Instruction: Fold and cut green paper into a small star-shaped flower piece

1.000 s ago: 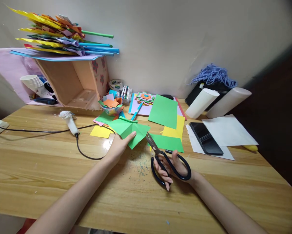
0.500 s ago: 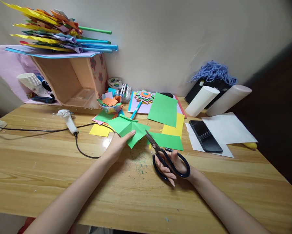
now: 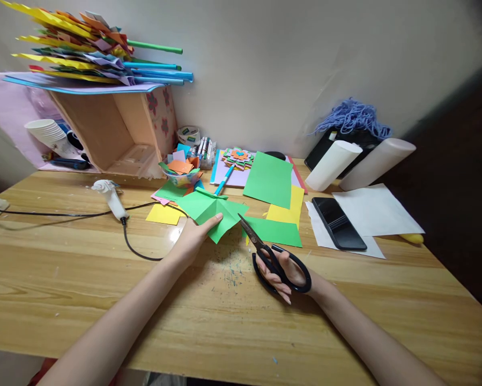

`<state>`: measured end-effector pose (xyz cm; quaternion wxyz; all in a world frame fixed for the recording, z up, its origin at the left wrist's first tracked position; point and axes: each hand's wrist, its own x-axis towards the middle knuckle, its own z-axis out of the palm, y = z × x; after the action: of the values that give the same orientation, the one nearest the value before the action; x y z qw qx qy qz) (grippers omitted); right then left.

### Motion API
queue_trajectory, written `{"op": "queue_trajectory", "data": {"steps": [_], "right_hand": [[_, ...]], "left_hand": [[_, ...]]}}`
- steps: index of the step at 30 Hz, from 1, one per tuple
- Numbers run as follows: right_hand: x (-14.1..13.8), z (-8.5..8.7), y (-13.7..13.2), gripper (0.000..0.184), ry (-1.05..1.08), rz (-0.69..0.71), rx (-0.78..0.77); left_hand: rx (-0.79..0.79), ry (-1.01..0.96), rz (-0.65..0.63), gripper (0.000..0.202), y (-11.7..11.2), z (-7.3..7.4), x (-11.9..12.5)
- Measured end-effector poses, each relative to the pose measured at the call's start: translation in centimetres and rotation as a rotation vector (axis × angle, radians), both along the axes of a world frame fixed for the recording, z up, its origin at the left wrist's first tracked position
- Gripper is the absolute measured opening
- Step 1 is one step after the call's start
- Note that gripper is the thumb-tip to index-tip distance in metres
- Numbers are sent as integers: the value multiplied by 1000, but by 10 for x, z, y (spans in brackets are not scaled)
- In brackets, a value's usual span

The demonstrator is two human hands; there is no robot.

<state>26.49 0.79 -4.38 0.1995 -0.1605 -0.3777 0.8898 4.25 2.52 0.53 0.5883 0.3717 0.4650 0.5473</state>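
I've got my left fingers [image 3: 215, 218] pinching the creased green paper [image 3: 198, 206], which spreads ahead of them. My right fingers [image 3: 283, 288] grip the black-handled scissors [image 3: 254, 238], tips near that paper; beyond those fingers, a green sheet [image 3: 280, 232] lies on the table [image 3: 208, 321].

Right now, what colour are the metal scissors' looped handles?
The looped handles are black; see head view.

The left hand [image 3: 190, 238] pinches a creased green sheet [image 3: 202, 210] above the worktop [image 3: 208, 321], while the right hand [image 3: 291, 269] holds black-handled scissors [image 3: 257, 240], blades together, tips just beside the sheet's edge. A dark phone [image 3: 339, 224] lies on white paper [image 3: 371, 248] at right; a white glue gun [image 3: 114, 201] lies at left.
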Motion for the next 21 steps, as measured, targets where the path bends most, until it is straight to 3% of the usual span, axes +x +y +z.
{"op": "queue_trajectory", "data": {"steps": [6, 13, 21], "right_hand": [[2, 4, -5, 60, -120, -78, 111], [-5, 12, -8, 72, -108, -44, 50], [-4, 2, -4, 66, -85, -7, 47]], "left_hand": [[6, -22, 7, 55, 1, 0, -1], [39, 54, -46, 52, -1, -3, -1], [10, 85, -83, 51, -1, -3, -2]]}}
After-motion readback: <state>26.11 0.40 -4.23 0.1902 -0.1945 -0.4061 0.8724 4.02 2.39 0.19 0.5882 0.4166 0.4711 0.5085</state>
